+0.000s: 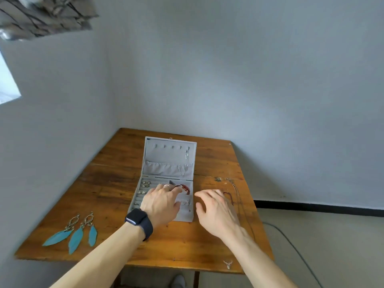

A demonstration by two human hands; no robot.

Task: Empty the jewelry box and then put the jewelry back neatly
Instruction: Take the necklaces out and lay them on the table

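on the wooden table (116, 183) the grey jewelry box (166, 156) stands open, its lid leaning back. a red bracelet (185, 188) lies in the far right compartment of the tray, just at the fingertips of the left hand (162, 204), and it curves away from them to the right. the left hand is clearly the nearer one. its fingers are stretched out over the tray and reach the red piece, but i cannot tell if they pinch it or only touch it. the right hand (216, 210) hovers just beside the box, fingers loosely bent and spread, holding nothing, above thin chains (236, 196) on the table.
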